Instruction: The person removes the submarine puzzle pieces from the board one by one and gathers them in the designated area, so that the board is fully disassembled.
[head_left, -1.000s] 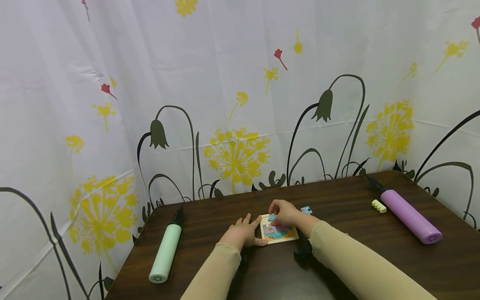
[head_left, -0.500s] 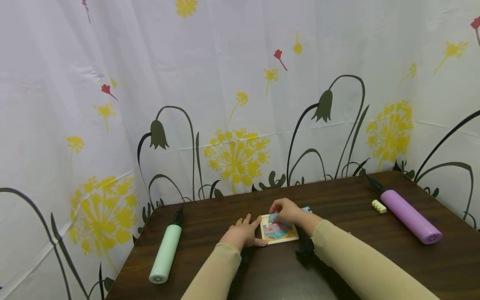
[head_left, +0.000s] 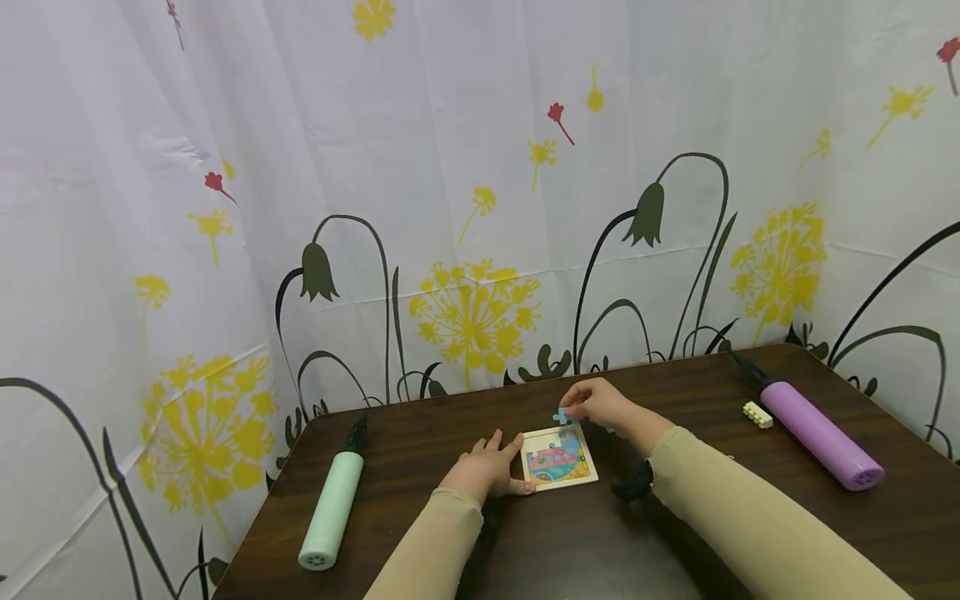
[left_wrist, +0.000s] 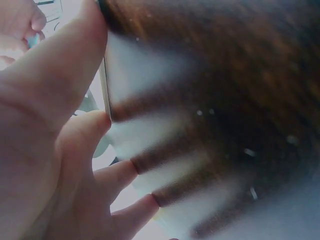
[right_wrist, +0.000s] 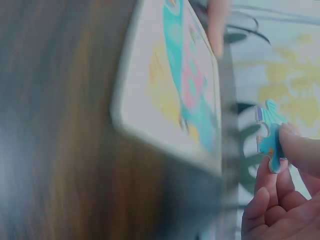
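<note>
A small square jigsaw puzzle (head_left: 556, 457) in a pale wooden frame lies on the table, its picture pink, blue and yellow. Bare wood shows along its far left part. My left hand (head_left: 486, 467) rests beside it with spread fingers, thumb and index finger at the frame's left edge. Between thumb and fingers my right hand (head_left: 604, 407) pinches a light blue puzzle piece (right_wrist: 271, 136), held up beyond the frame's far edge. In the left wrist view, the frame's edge (left_wrist: 105, 90) shows between thumb and index finger.
A mint green hand pump (head_left: 333, 510) lies at the left of the dark wooden table (head_left: 570, 550). At the right are a purple hand pump (head_left: 819, 433) and a pale yellow toy brick (head_left: 757, 413). A flower-printed curtain (head_left: 465, 167) hangs behind.
My right hand has moved from over the puzzle to its far right side, and the pinched piece now shows. The loose piece on the table is now mostly hidden. My left hand stays put.
</note>
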